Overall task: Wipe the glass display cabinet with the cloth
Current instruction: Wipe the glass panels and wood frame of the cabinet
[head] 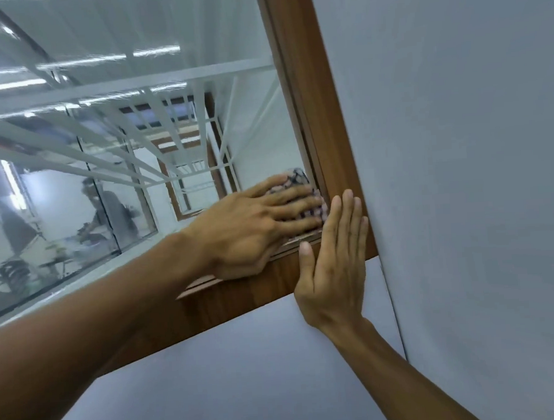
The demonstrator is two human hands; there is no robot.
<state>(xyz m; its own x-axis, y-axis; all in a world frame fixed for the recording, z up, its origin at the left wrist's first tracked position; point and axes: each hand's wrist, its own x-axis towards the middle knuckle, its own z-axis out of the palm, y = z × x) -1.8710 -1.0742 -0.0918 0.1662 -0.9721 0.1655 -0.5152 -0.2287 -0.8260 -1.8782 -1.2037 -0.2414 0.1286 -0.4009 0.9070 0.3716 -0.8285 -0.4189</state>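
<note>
While your left hand (254, 230) presses the patterned cloth (298, 179) with flat fingers against the glass (114, 192) in its near right corner, your right hand (333, 271) — fingers straight, together — rests on the wooden frame (307, 79).

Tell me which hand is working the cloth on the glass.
The left hand: its flat fingers press the patterned cloth against the glass near the corner. The right hand lies bare on the wooden frame.
</note>
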